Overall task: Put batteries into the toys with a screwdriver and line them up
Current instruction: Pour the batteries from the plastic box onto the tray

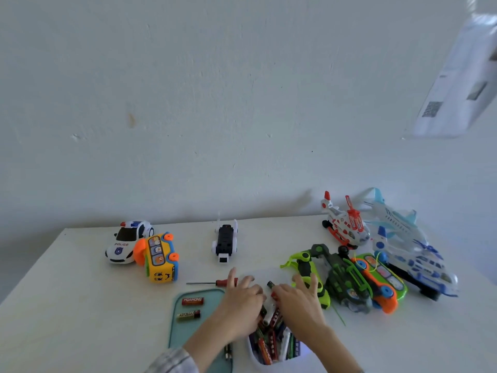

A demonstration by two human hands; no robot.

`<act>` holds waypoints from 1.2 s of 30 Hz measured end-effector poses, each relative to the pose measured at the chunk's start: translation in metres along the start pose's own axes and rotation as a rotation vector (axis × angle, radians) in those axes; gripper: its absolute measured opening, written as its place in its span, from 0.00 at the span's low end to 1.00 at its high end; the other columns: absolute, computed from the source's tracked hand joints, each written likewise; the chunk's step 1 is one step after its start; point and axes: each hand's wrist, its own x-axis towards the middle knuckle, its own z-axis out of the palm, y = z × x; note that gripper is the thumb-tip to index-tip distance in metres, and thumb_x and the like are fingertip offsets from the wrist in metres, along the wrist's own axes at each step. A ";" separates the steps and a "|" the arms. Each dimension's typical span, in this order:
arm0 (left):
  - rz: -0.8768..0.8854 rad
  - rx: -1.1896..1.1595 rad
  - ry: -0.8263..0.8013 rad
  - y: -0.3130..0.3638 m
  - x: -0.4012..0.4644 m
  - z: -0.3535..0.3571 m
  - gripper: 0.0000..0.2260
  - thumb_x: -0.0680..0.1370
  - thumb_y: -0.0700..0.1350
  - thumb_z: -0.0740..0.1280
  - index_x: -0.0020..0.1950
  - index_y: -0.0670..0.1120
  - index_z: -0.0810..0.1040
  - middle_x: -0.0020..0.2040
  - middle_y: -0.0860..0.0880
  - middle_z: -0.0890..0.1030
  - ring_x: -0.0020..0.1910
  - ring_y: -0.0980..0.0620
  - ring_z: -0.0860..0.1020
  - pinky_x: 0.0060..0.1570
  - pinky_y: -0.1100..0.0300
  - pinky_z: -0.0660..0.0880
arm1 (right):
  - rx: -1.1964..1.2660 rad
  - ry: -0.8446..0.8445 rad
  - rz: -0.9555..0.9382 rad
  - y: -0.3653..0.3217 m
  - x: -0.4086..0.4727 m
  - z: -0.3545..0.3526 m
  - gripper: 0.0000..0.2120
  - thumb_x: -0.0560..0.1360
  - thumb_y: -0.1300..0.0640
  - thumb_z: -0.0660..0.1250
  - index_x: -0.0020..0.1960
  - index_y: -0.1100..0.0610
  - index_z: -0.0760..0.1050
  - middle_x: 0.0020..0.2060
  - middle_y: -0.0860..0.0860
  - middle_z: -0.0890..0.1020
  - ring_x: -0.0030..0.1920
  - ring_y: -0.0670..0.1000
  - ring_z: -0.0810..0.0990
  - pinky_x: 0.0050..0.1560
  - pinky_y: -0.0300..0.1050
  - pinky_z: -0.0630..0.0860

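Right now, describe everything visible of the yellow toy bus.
The yellow toy bus looks like glossy plastic, with orange wheels, blue trim and cartoon animals in its windows. It lies tipped on its side at the table's left, a cartoon face on the end nearest the camera. It sits against the white police car; no hand touches it.

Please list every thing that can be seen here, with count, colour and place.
police car: 1, white, table far left
bus: 1, yellow, on its side beside the police car
upturned toy: 1, black and white, middle rear
screwdriver: 1, red handle, ahead of the tray
tray: 1, teal, near edge
loose batteries: 2, on the tray
battery container: 1, white, full, under the hands
toy pile: green, orange, right side
helicopter: 1, white and red, right rear
airplane: 1, white and blue, far right
left hand: over the container
right hand: over the container
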 end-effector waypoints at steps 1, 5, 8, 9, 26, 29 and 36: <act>0.003 0.049 -0.062 0.003 0.008 -0.003 0.19 0.78 0.41 0.62 0.70 0.48 0.72 0.70 0.49 0.71 0.74 0.46 0.58 0.69 0.32 0.36 | 0.006 0.005 0.004 0.000 0.001 -0.001 0.08 0.73 0.56 0.67 0.51 0.49 0.76 0.44 0.45 0.82 0.60 0.57 0.72 0.62 0.65 0.46; -0.002 0.095 -0.085 0.001 0.019 0.001 0.15 0.78 0.39 0.63 0.65 0.45 0.74 0.63 0.45 0.72 0.67 0.42 0.66 0.65 0.28 0.34 | 0.002 -0.042 0.032 0.001 0.006 0.004 0.15 0.78 0.63 0.55 0.61 0.52 0.70 0.56 0.49 0.78 0.68 0.57 0.61 0.62 0.64 0.37; -0.004 0.171 -0.128 0.001 0.026 0.005 0.14 0.77 0.40 0.64 0.63 0.42 0.73 0.61 0.43 0.72 0.65 0.41 0.66 0.64 0.26 0.34 | -0.005 -0.040 -0.004 0.002 0.005 0.002 0.19 0.73 0.69 0.58 0.61 0.56 0.70 0.56 0.52 0.77 0.68 0.58 0.61 0.65 0.66 0.42; 0.004 0.194 -0.145 0.001 0.027 0.005 0.14 0.77 0.39 0.64 0.62 0.42 0.74 0.60 0.42 0.72 0.65 0.40 0.66 0.63 0.26 0.34 | -0.008 -0.037 -0.016 0.002 0.005 0.000 0.18 0.72 0.70 0.58 0.59 0.57 0.71 0.55 0.52 0.77 0.68 0.58 0.61 0.66 0.67 0.43; 0.053 0.087 0.071 -0.006 -0.007 -0.027 0.14 0.80 0.37 0.61 0.65 0.46 0.73 0.70 0.48 0.67 0.76 0.49 0.51 0.70 0.33 0.35 | 0.009 -0.021 -0.041 0.003 0.000 -0.003 0.09 0.76 0.64 0.59 0.55 0.55 0.73 0.54 0.50 0.76 0.66 0.57 0.63 0.66 0.65 0.42; 0.009 -0.081 0.212 -0.029 -0.036 -0.027 0.13 0.80 0.50 0.60 0.64 0.50 0.72 0.68 0.53 0.68 0.75 0.56 0.52 0.73 0.35 0.42 | 0.024 -0.034 -0.013 0.005 0.000 -0.003 0.10 0.76 0.62 0.61 0.56 0.53 0.72 0.54 0.48 0.76 0.67 0.57 0.63 0.66 0.65 0.41; -0.199 -0.201 0.367 -0.077 -0.109 0.061 0.31 0.53 0.55 0.83 0.43 0.59 0.65 0.38 0.62 0.73 0.41 0.59 0.64 0.33 0.67 0.62 | 0.146 0.272 0.062 -0.002 -0.003 -0.005 0.10 0.64 0.54 0.78 0.41 0.50 0.78 0.40 0.44 0.81 0.52 0.55 0.80 0.60 0.62 0.53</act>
